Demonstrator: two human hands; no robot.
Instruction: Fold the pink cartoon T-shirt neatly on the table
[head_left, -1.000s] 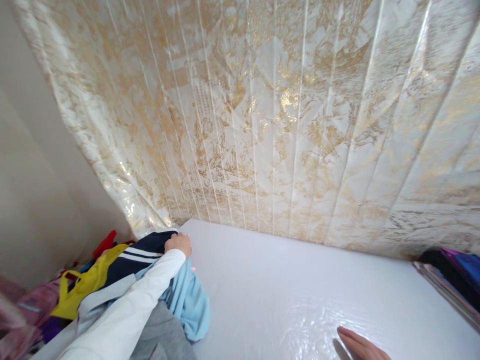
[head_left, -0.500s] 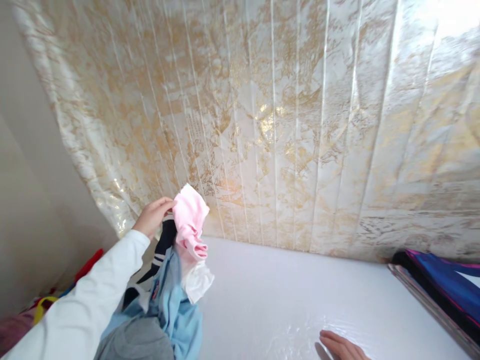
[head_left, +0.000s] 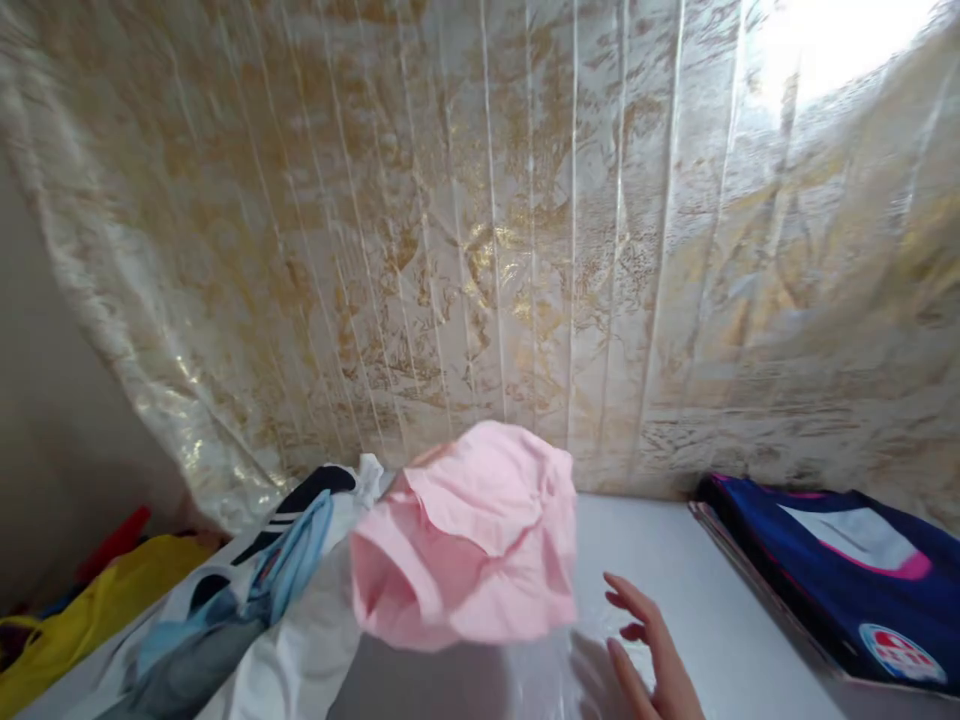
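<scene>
A pink garment [head_left: 487, 540], loosely bunched with folds and an opening at its left side, hangs over the middle of the white table [head_left: 675, 560]. My left hand [head_left: 433, 456] holds it from behind; only a sliver of the hand shows, the fingers being hidden by the cloth. The white sleeve [head_left: 296, 640] of that arm comes in from below. To the right of the garment, apart from it, my right hand [head_left: 651, 650] is open over the table, fingers spread and holding nothing.
At left lies a pile of clothes, with a light blue garment [head_left: 296, 550], a black one with white stripes [head_left: 311, 490] and a yellow one [head_left: 112, 580]. A folded dark blue garment [head_left: 840, 560] lies on a stack at right. A shiny gold-patterned sheet [head_left: 465, 250] covers the wall behind.
My left hand has lifted the pink garment off the pile and carried it right to the middle. My right hand has come further into view, and the camera view has shifted.
</scene>
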